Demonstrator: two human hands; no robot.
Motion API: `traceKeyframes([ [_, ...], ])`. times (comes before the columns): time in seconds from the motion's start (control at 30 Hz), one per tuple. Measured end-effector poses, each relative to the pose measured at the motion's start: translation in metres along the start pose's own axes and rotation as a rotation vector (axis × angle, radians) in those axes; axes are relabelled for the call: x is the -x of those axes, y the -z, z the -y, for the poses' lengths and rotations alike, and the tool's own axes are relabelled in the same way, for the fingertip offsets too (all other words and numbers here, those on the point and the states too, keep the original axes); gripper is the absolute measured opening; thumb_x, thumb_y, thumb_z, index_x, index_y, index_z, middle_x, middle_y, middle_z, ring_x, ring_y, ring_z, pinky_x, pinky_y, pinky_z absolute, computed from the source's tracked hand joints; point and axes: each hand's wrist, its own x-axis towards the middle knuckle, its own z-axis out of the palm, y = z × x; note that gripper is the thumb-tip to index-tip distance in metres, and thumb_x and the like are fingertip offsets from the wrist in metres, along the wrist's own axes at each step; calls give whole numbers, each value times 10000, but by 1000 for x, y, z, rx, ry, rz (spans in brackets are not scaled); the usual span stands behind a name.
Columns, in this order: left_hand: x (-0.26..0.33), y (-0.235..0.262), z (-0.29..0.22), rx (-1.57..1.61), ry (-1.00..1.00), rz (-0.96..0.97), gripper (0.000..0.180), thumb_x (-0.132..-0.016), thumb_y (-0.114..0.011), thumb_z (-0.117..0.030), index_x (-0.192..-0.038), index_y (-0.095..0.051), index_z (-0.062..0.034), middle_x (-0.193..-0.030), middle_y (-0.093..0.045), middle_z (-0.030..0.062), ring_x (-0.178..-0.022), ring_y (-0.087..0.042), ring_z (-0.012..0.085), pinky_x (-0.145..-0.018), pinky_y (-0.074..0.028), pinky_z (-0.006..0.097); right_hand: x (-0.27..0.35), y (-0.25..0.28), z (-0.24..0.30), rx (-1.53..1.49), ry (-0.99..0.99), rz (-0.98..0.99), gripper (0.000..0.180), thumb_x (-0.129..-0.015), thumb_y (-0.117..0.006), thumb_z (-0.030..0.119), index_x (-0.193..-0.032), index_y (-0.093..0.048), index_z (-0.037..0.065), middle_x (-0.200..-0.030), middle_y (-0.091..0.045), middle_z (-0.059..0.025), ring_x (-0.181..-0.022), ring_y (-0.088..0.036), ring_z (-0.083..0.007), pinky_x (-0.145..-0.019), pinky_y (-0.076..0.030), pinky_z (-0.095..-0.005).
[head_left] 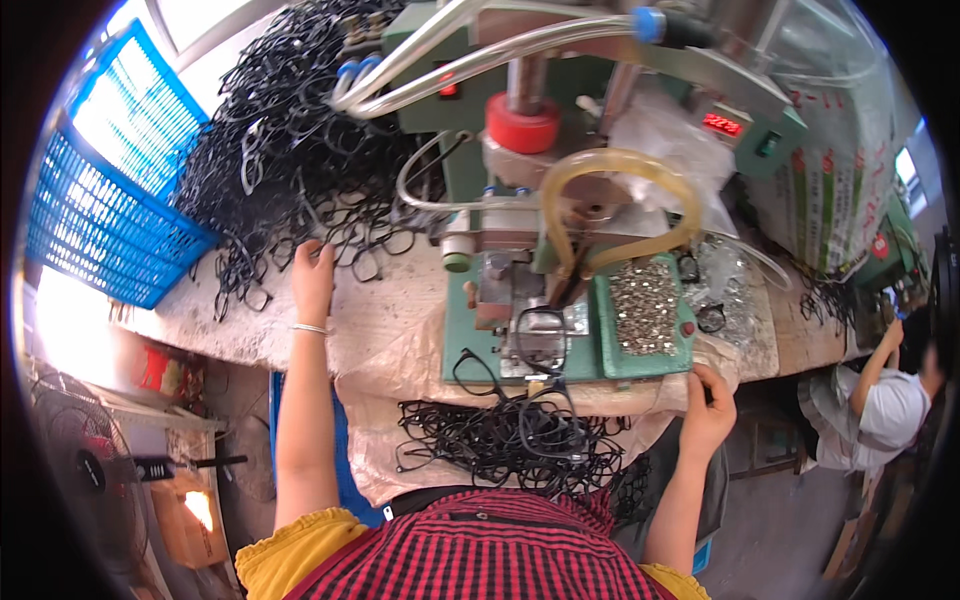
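Observation:
My left hand (313, 282) is at the near edge of a large heap of black eyeglass frames (290, 130). Its thumb and forefinger are a little apart, with nothing visible between them. At the front right corner of a green tray (648, 366), my right hand (709, 408) has its fingers curled in toward the thumb; anything small in them is hidden. Many tiny metal parts (643, 305) fill the tray. One eyeglass frame (541, 342) stands at the metal fixture (495, 290) of a green bench machine. More black eyeglass frames (480, 440) lie piled before me on a cloth.
Clear hoses (520, 50) and a yellowish looped tube (625, 160) hang over the machine, beside a red collar (522, 122). Blue plastic baskets (120, 210) stand at left. A large printed sack (830, 180) is at right, with another person (870, 410) beyond.

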Motion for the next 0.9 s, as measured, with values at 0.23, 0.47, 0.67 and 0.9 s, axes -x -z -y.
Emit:
traceKeyframes([
  [0.23, 32, -19, 8, -318, -119, 235, 477, -909, -641, -340, -1222, -649, 20, -906, -714, 191, -847, -681, 314, -773, -511, 392, -14, -87, 112, -160, 465, 303, 139, -800, -720, 1, -936, -703, 17, -927, -717, -101, -859, -673, -225, -801, -506, -337],
  [0.47, 124, 7, -61, 796, 237, 209, 189, -1006, -585, -209, -856, -591, -94, -712, -530, -32, -616, -443, 51, -501, -344, 216, -7, -132, 117, -433, 184, 288, 356, -836, -701, 25, -1169, -586, -26, -951, -701, -84, -882, -658, -169, -839, -501, -304],
  [0.67, 167, 50, -206, 1175, -488, 298, 178, -1042, -487, -143, -948, -559, -9, -933, -588, 119, -717, -581, 195, -576, -506, 294, -7, -132, 129, -687, 111, 448, 425, -844, -700, 2, -1232, -530, -34, -944, -683, -60, -958, -621, -117, -893, -459, -263],
  [0.9, 158, 33, -226, 945, -706, 375, 75, -930, -615, -18, -972, -674, 0, -940, -717, 148, -797, -680, 228, -796, -512, 339, 9, -118, 153, -800, -3, 439, 386, -858, -677, 19, -1228, -567, -6, -1168, -647, -113, -1089, -612, -180, -989, -431, -311],
])
